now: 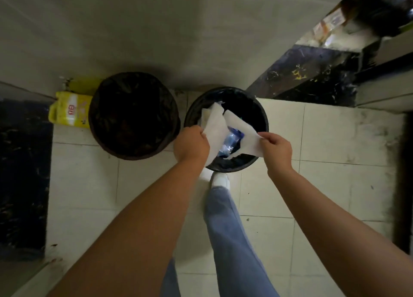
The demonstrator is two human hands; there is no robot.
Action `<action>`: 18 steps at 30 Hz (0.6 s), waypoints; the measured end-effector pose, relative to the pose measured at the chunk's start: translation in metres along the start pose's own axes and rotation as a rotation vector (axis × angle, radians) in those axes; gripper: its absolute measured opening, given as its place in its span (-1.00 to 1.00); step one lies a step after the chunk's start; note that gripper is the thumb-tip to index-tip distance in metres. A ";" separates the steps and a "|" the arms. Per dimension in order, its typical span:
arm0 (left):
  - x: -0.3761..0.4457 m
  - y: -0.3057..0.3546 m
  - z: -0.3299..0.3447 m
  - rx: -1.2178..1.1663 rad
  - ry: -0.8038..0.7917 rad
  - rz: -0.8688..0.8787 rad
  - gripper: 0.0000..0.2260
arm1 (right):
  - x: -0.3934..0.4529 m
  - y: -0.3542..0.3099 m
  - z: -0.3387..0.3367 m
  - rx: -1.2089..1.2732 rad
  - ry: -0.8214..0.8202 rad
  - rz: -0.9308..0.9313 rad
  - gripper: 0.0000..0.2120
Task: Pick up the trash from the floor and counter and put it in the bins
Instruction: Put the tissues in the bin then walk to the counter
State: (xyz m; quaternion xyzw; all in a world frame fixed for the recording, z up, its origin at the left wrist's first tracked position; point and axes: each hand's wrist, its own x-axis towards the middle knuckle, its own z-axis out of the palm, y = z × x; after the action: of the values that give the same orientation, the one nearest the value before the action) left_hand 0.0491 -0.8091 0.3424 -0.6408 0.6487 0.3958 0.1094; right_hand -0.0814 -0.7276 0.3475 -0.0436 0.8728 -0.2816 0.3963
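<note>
Pale square tiles made up the floor [324, 185], scuffed and dirty toward its right edge, with a plain grey wall closing off its far edge. A dark speckled stone counter [312, 73] ran in from the far right corner, its top cluttered with blurred packets that could not be made out. Against the wall stood two round bins. The larger bin [134, 115], on the left, was lined with a dark bag and looked too shadowed inside to tell what it held. The smaller black bin [225, 129] stood just beside it on the right, and blue plastic wrapping [232, 140] showed inside. A yellow plastic jug [69, 112] lay on the floor in the far left corner, touching the larger bin.

Two bare forearms reached forward over the smaller bin. Below them a leg in blue jeans [225, 229] ended in a white shoe [220, 180] just short of the bin's near rim.

The left hand [191, 143] was closed around one white paper sheet [214, 129], thumb and fingers clamping its edge. The right hand [276, 147] pinched the corner of a second white paper sheet [242, 131] between thumb and fingertips. Both sheets hung over the smaller bin's opening, their far ends nearly touching.
</note>
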 end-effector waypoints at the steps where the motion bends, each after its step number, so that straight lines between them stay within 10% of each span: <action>1: 0.007 0.008 0.005 0.037 0.021 0.006 -0.75 | 0.011 0.003 0.000 -0.023 -0.035 -0.008 -0.70; 10: 0.063 0.008 0.053 0.420 -0.208 0.007 -0.76 | 0.076 0.060 0.028 -0.326 -0.425 0.072 -0.52; 18: 0.027 0.010 0.065 0.827 -0.276 0.204 -0.71 | 0.065 0.077 -0.005 -0.625 -0.302 -0.242 -0.71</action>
State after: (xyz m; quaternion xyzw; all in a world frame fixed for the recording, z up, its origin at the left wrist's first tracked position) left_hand 0.0117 -0.7880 0.2852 -0.4169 0.7916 0.1937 0.4024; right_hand -0.1179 -0.6802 0.2665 -0.3067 0.8367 -0.0366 0.4522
